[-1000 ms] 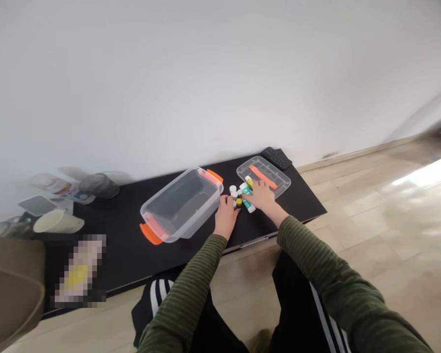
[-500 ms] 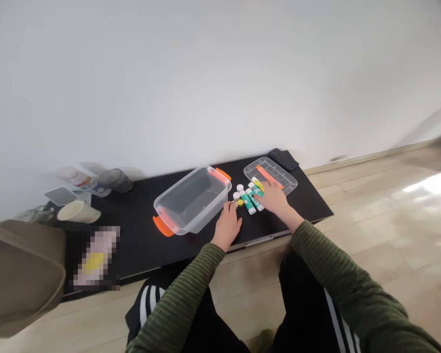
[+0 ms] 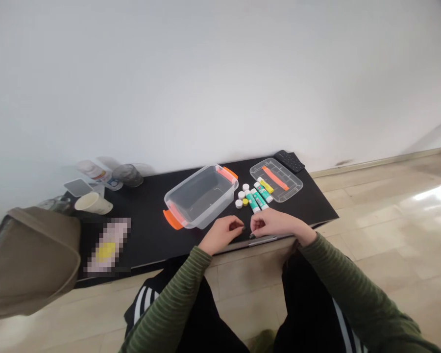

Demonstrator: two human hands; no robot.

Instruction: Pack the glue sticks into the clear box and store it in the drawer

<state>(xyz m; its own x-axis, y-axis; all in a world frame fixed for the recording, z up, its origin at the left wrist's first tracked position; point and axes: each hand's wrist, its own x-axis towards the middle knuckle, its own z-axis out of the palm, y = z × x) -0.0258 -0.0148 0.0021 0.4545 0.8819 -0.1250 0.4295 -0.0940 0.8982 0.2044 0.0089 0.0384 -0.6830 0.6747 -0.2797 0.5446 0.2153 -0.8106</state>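
My left hand is at the front of the black tabletop, its fingers bent in toward the thumb. Close to its right, my right hand has its fingers pinched together, pointing toward the left hand. Small dark spots show at the fingertips of both; I cannot tell what they are. Just beyond the hands lie green-and-white glue sticks side by side, with a yellow stick at the far end. Left of them stand white round caps and a yellow cap. A clear plastic box with orange handles stands left of these, lidless.
The clear lid with an orange strip lies at the back right, beside a black dotted object. On the left are a paper cup, a white bottle, a dark glass and a brown fabric item.
Both hands have drawn back from the glue sticks and caps toward the front edge, and come close together. The sticks and caps now lie uncovered. The view has shifted slightly.
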